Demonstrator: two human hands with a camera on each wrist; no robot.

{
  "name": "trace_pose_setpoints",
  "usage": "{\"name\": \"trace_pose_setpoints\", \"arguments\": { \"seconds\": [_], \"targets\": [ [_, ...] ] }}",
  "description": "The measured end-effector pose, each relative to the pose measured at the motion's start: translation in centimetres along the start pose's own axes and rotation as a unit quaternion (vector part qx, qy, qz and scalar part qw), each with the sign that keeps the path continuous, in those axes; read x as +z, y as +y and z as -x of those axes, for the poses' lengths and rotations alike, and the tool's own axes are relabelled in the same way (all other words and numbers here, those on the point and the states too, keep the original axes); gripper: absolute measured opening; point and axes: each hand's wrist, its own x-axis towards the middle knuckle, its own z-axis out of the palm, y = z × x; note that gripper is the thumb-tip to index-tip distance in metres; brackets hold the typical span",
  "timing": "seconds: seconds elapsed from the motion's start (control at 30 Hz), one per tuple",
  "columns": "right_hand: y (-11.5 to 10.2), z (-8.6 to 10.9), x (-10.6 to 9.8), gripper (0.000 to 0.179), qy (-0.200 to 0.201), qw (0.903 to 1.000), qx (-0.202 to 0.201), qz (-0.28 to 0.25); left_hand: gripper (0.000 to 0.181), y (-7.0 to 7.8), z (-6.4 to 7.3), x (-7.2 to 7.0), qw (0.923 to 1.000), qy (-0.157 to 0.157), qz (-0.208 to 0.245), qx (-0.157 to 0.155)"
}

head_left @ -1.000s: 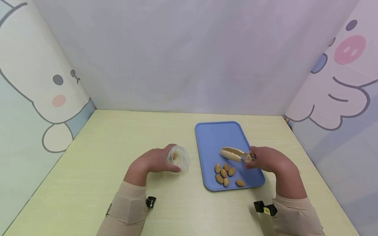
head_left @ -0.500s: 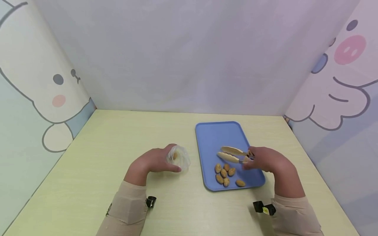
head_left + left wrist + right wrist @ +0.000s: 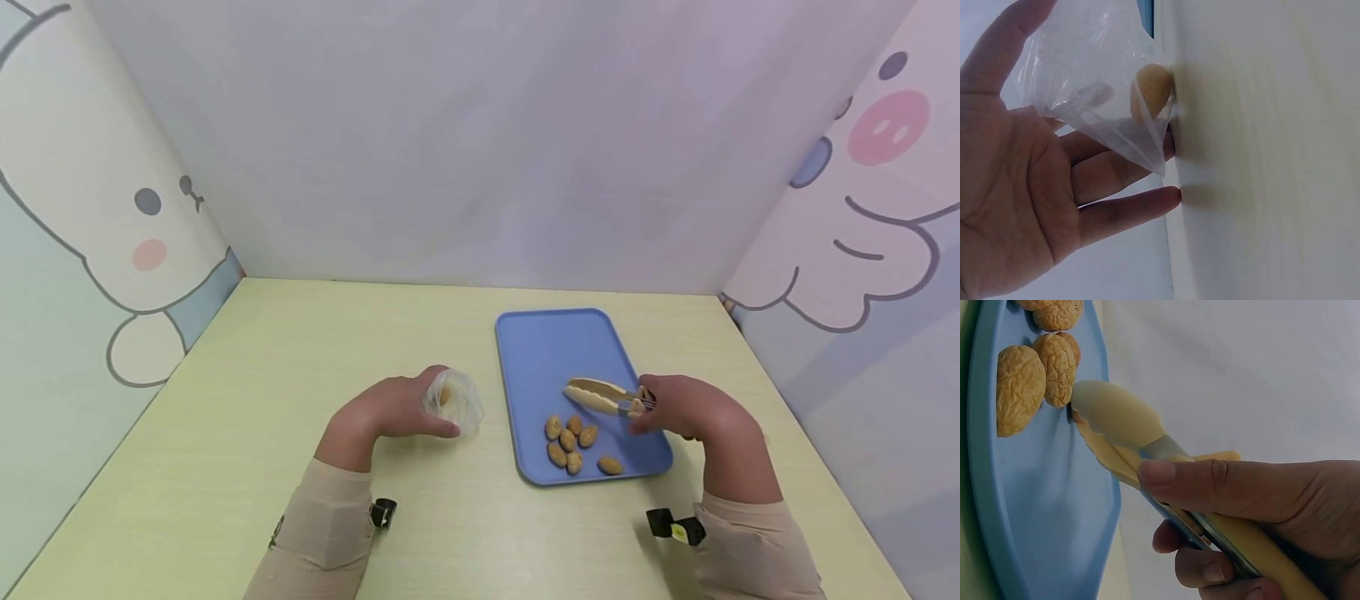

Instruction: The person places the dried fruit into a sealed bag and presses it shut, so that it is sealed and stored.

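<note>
Just now, the food tongs (image 3: 1119,415) have drawn back slightly toward 3 o'clock and their tips have narrowed; the seven potato-like pieces on the blue tray (image 3: 558,342) lie as they did, so the transfer seems no further on. The right hand (image 3: 678,406) grips the tongs, with no piece clearly between their tips. The left hand (image 3: 397,407), thumb and fingers wide apart, holds a clear plastic bag (image 3: 467,408) above the desk (image 3: 360,333), one piece (image 3: 1155,87) showing inside. Six clustered pieces (image 3: 567,440) sit near the tong tips at 7 o'clock, between 8 and 9 from the right hand; the lone piece (image 3: 611,466) lies at its 8. From the left hand, the tray lies at 3 o'clock.
</note>
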Motion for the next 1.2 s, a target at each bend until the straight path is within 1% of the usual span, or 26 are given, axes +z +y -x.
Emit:
{"name": "trace_pose_setpoints", "arguments": {
  "seconds": [0.13,0.27,0.33,0.43,0.47,0.57,0.7,0.8,0.9,1.0,1.2],
  "targets": [
    [0.0,0.0,-0.1,0.036,0.01,0.9998,-0.016,0.01,0.088,-0.1,0.0,0.0,1.0,0.0,0.0,-0.002],
    [-0.1,0.0,-0.3,0.037,0.01,0.9997,-0.017,0.011,0.089,-0.1,0.1,0.0,1.0,0.0,0.003,-0.003],
    [-0.1,0.0,-0.3,0.05,0.005,0.9998,-0.014,0.013,0.089,-0.1,0.1,0.0,1.0,0.0,0.002,-0.004],
    [-0.2,0.0,-0.3,0.079,0.0,0.9998,-0.012,0.017,0.089,0.0,0.1,0.0,1.0,0.001,0.001,-0.004],
    [-0.2,0.0,-0.3,0.086,-0.001,0.9998,-0.013,0.017,0.089,0.0,0.1,0.0,1.0,0.001,0.001,-0.004],
    [-0.4,-0.1,-0.3,0.076,0.005,0.9995,-0.021,0.021,0.089,-0.1,0.1,0.0,1.0,0.002,0.001,-0.003],
    [-0.9,-0.1,-0.4,0.053,0.027,0.9977,-0.046,0.042,0.089,-0.1,0.1,0.0,1.0,0.002,0.002,-0.004],
    [-1.4,0.0,-0.5,0.05,0.041,0.9961,-0.057,0.054,0.089,-0.2,0.0,0.1,1.0,0.002,0.004,-0.003],
    [-1.9,0.2,-0.5,0.053,0.052,0.9946,-0.066,0.06,0.088,-0.3,-0.1,0.1,1.0,0.001,0.006,-0.001],
    [-2.4,0.3,-0.5,0.05,0.063,0.9933,-0.076,0.06,0.088,-0.3,-0.1,0.1,1.0,0.0,0.005,0.002],
    [-3.2,0.6,-0.3,0.047,0.096,0.9875,-0.11,0.059,0.089,-0.2,0.0,0.0,1.0,0.001,0.003,0.004]
  ]
}}
